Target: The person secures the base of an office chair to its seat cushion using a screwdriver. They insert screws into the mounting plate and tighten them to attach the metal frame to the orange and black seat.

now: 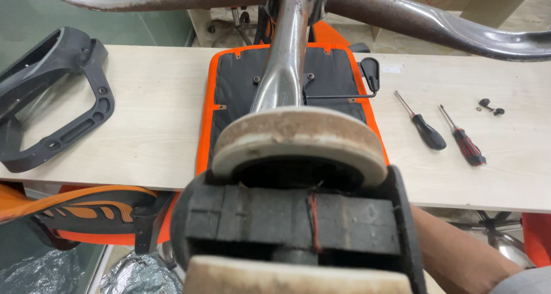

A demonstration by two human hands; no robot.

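Observation:
A chrome chair base [287,53] with several arms fills the top of the view. Its caster wheel [298,213], black with worn cream rims, is very close to the camera and blocks the lower middle. Under it an orange chair seat [229,81] lies upside down on the table, black underside up. My right forearm [459,254] reaches in from the lower right and passes behind the caster. The hand itself is hidden, so its grip cannot be seen. My left hand is out of sight.
The pale wooden table [155,116] carries a black armrest frame [63,99] at the left. Right of the seat lie a black-handled screwdriver [425,127], a red-and-black screwdriver [465,142] and small black fasteners [491,107]. An orange and black chair part [86,211] sits below the table's front edge.

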